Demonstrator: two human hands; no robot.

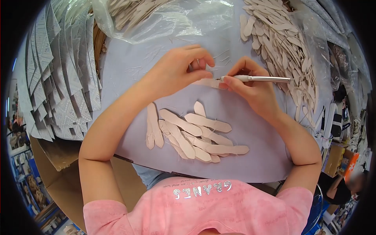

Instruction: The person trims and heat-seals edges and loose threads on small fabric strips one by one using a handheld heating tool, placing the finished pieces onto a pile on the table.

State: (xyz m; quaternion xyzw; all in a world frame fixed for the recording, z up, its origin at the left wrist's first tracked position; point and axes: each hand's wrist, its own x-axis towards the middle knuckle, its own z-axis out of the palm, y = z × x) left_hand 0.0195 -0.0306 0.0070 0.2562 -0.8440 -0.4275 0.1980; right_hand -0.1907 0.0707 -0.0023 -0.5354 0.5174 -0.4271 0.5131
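My right hand (pixel 246 80) holds a pen-like tool (pixel 262 78) with a white grip and a metal shaft, its tip pointing left. Under that tip lies a pale strap piece (pixel 207 82), partly covered by my fingers. Just left of it, my left hand (pixel 190 64) has its thumb and fingers curled near the piece's upper edge; anything between the fingertips is too small to make out. Nearer my body, a loose pile of pale strap pieces (pixel 196 135) with stray threads rests on the grey tabletop (pixel 258 164).
A large heap of similar strips (pixel 284 47) lies at the back right beside clear plastic. Clear plastic (pixel 172 19) covers more at the back. Stacked patterned grey sheets (pixel 58 74) stand at the left. A person (pixel 338 190) is at the lower right.
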